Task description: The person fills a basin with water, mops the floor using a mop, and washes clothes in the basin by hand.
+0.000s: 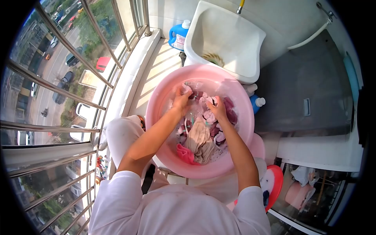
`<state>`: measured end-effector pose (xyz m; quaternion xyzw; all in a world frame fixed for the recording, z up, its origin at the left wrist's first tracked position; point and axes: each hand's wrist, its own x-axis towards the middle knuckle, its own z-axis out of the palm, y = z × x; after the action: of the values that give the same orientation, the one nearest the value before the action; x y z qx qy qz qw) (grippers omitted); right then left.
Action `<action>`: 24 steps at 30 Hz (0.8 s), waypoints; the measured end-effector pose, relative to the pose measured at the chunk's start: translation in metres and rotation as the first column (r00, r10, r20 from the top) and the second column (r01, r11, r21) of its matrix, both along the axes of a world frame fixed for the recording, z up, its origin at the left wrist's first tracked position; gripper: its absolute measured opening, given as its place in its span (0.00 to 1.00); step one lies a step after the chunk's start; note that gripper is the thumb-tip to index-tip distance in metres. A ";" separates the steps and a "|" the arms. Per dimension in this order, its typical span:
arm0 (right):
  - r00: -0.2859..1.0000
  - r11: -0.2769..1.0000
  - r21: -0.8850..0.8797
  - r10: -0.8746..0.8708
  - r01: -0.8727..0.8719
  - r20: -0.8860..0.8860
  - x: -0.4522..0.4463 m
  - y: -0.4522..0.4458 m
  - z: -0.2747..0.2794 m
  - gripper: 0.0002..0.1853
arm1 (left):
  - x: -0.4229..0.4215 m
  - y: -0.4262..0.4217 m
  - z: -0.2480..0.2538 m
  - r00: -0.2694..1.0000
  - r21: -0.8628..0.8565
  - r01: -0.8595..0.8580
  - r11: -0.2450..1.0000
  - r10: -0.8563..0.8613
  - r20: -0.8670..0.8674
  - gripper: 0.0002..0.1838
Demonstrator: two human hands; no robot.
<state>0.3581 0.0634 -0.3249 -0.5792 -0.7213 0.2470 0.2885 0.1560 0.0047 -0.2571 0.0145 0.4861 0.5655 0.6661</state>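
Observation:
A large pink basin [154,102] holds water, suds and wet laundry. Over its far left part, my left hand [182,98] is closed on a pale pink cloth [187,88]. To the right, my right hand [217,106] grips part of the pink patterned cloth [209,116], its fingers bent around it. Darker mauve cloth [232,113] lies along the basin's right side. Nearer to me are a beige garment [199,140] and a bright pink cloth [185,154], both lying in the water.
Behind the basin is a white sink [223,35] with a blue detergent bottle [179,36] at its left. Another blue bottle [256,102] stands right of the basin. Metal window bars [58,84] run along the left. A red-rimmed basin [275,184] is at lower right.

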 end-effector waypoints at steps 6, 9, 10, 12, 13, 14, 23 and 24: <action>0.995 0.976 -0.196 0.095 -0.089 0.020 -0.010 0.012 0.034 0.22 | 0.007 -0.008 -0.007 0.997 0.010 0.061 0.998 -0.062 0.039 0.41; 0.896 0.917 0.071 0.398 -0.392 -0.194 -0.051 -0.059 0.143 0.28 | 0.023 -0.016 0.014 0.984 0.044 0.034 0.998 -0.041 0.174 0.45; 0.878 0.898 0.072 0.440 -0.434 -0.187 -0.054 -0.077 0.151 0.28 | 0.022 -0.013 0.008 0.979 0.039 0.062 0.997 -0.068 0.194 0.46; 0.867 0.891 0.010 0.445 -0.455 -0.225 -0.060 -0.105 0.166 0.19 | 0.016 -0.005 -0.006 0.966 0.032 0.118 0.992 -0.122 0.230 0.46; 0.875 0.898 0.002 0.430 -0.441 -0.224 -0.064 -0.115 0.164 0.15 | 0.020 -0.005 -0.004 0.972 0.064 0.049 0.997 -0.062 0.227 0.40; 0.882 0.904 -0.006 0.415 -0.427 -0.223 -0.068 -0.121 0.163 0.12 | 0.020 -0.007 -0.007 0.966 0.161 0.075 0.984 -0.113 0.235 0.37; 0.951 0.988 0.153 0.052 -0.005 -0.304 -0.089 -0.082 0.132 0.12 | 0.033 -0.020 0.024 0.965 0.019 -0.063 0.998 0.056 0.255 0.13; 0.957 0.977 0.211 0.028 0.036 -0.289 -0.084 -0.077 0.130 0.12 | 0.037 -0.018 0.033 0.990 -0.031 -0.079 0.996 0.082 0.117 0.13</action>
<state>0.2741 -0.0135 -0.1950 -0.5037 -0.6923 0.2498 0.4524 0.1927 -0.0131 -0.2245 -0.0476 0.4535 0.5853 0.6704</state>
